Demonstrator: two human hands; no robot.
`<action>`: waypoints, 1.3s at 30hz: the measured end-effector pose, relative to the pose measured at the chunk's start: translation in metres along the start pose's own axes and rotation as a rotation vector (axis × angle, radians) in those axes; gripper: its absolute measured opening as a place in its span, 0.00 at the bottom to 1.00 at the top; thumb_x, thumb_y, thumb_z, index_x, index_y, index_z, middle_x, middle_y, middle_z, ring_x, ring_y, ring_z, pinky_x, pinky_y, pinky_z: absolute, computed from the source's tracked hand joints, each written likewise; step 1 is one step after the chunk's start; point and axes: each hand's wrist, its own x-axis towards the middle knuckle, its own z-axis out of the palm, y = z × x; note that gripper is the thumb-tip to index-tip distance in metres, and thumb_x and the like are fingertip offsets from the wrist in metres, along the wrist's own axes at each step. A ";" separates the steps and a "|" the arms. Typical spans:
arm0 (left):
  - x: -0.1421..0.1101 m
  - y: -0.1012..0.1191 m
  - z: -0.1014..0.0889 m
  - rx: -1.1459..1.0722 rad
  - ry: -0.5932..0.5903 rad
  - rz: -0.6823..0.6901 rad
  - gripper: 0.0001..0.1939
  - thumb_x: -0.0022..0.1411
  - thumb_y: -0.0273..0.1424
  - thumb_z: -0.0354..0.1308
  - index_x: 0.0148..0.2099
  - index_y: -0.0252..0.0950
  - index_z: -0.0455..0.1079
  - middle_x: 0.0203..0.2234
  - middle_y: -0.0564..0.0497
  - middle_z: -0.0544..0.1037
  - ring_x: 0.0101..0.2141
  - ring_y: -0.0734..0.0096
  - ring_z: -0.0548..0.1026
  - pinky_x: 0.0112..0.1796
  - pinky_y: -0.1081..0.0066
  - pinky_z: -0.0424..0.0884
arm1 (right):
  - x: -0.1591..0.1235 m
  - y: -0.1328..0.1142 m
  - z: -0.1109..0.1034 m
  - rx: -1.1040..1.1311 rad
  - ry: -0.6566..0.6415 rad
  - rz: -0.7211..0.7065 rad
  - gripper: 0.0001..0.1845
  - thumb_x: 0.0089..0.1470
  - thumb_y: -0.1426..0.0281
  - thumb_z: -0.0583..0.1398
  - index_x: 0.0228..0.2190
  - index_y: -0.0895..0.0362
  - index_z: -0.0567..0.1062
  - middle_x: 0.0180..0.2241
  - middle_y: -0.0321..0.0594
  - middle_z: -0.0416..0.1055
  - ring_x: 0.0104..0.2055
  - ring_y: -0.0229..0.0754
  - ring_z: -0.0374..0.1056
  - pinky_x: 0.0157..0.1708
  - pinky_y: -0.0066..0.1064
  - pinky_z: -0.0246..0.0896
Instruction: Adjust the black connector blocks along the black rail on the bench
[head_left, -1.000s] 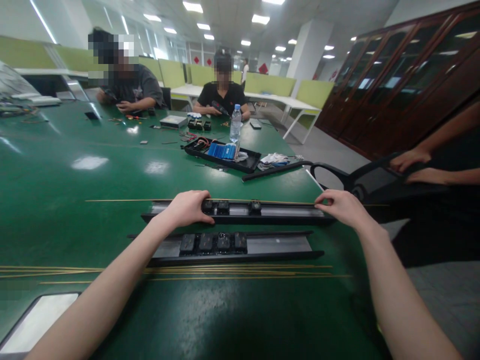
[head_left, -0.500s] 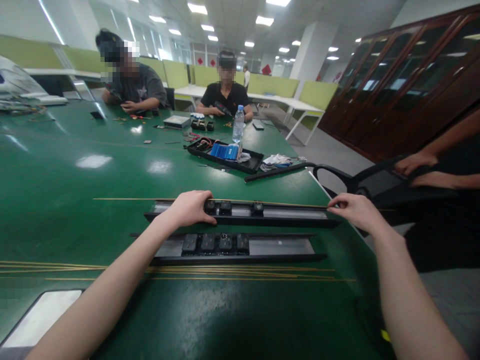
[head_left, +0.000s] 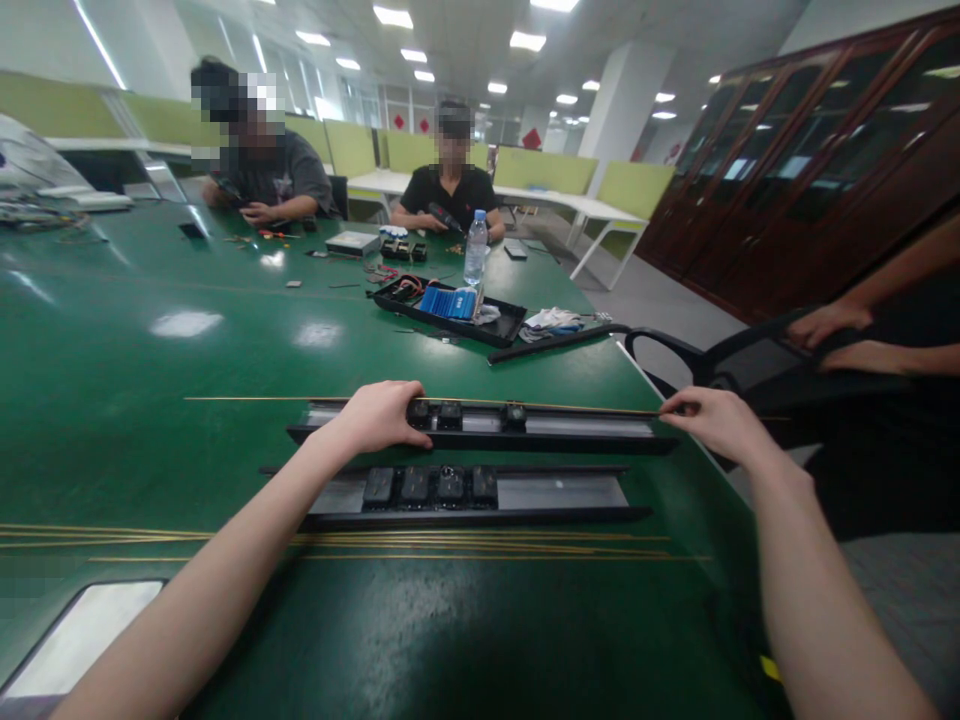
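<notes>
My left hand (head_left: 381, 416) is closed across the farther black channel rail (head_left: 570, 441), thumb on its near wall and fingers over the far side. Several small black blocks sit inside that rail, one (head_left: 515, 416) apart on the right. Along the rail's far edge runs a thin brass-coloured rod (head_left: 240, 398), sticking out past its left end. Just off the right end, my right hand (head_left: 711, 418) pinches the rod between thumb and fingers. In front lies a second black channel rail (head_left: 562, 516) with several square black blocks (head_left: 416, 486) in a row.
More thin rods (head_left: 480, 541) lie nearest me, beside a phone-like device (head_left: 90, 620). Beyond the rails are a black tray (head_left: 495, 330), a water bottle (head_left: 475, 250) and gloves (head_left: 555, 320). Two people sit across the table; another person's hands (head_left: 840, 330) rest on a chair at right.
My right hand has shifted very slightly to the right at the rod's end. My left hand stays in place on the rail.
</notes>
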 end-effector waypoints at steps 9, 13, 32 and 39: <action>0.001 0.000 0.000 0.000 -0.009 -0.011 0.36 0.47 0.56 0.66 0.52 0.39 0.71 0.46 0.42 0.80 0.45 0.47 0.78 0.42 0.60 0.72 | 0.000 -0.001 0.000 0.004 0.007 0.007 0.12 0.47 0.60 0.65 0.31 0.53 0.82 0.28 0.42 0.77 0.28 0.45 0.68 0.29 0.35 0.58; 0.001 -0.001 0.001 -0.001 -0.008 -0.007 0.36 0.47 0.56 0.66 0.52 0.39 0.70 0.46 0.43 0.80 0.45 0.48 0.78 0.42 0.60 0.72 | 0.000 -0.001 -0.001 0.010 -0.007 0.024 0.13 0.46 0.61 0.64 0.33 0.54 0.83 0.29 0.42 0.77 0.29 0.45 0.69 0.30 0.35 0.59; 0.001 0.000 0.001 0.013 -0.005 -0.007 0.36 0.47 0.56 0.66 0.52 0.39 0.70 0.46 0.43 0.81 0.46 0.48 0.78 0.42 0.61 0.72 | -0.008 -0.162 0.030 0.047 0.180 -0.683 0.17 0.64 0.67 0.56 0.52 0.52 0.77 0.45 0.44 0.78 0.47 0.50 0.69 0.48 0.44 0.64; 0.001 -0.001 0.001 0.000 -0.006 -0.005 0.37 0.47 0.56 0.66 0.53 0.38 0.70 0.47 0.42 0.80 0.46 0.47 0.78 0.43 0.60 0.72 | -0.009 -0.181 0.067 0.084 0.262 -0.674 0.16 0.66 0.69 0.52 0.42 0.51 0.80 0.37 0.44 0.77 0.42 0.49 0.67 0.41 0.42 0.62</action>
